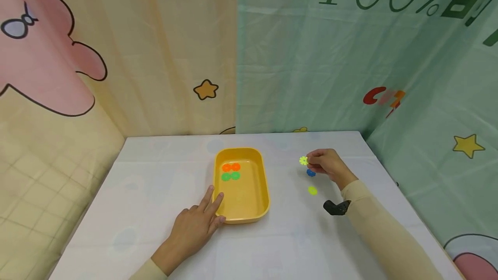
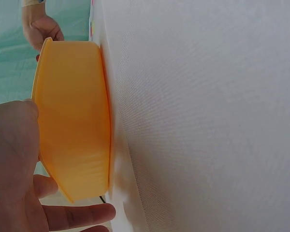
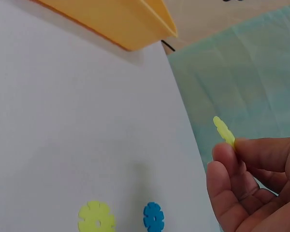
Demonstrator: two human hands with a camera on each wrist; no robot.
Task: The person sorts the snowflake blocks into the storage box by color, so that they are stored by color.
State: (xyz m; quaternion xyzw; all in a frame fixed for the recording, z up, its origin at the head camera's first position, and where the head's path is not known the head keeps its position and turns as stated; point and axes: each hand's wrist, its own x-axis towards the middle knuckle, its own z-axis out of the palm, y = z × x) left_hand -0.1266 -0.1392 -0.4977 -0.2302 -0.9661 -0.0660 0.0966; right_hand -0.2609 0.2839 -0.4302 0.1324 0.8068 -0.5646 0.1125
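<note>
In the head view my right hand point(image 1: 328, 165) pinches a yellow-green snowflake-shaped plastic disc point(image 1: 303, 160) between thumb and fingertips. The right wrist view shows that disc point(image 3: 224, 130) nearly edge-on, raised above the table. Below the hand lie a blue snowflake disc point(image 1: 311, 173) and another yellow-green disc point(image 1: 313, 190). My left hand point(image 1: 194, 228) rests at the near left corner of a yellow tray point(image 1: 266, 193), its fingers extended and touching the rim. Inside the tray, two orange discs point(image 1: 235, 167) sit in a row just beyond two green discs point(image 1: 235, 176).
A white cloth covers the table point(image 1: 155, 176). Printed curtains point(image 1: 175, 55) hang along its back and sides. A black curved device point(image 1: 336, 208) sticks out from the right wrist above the table.
</note>
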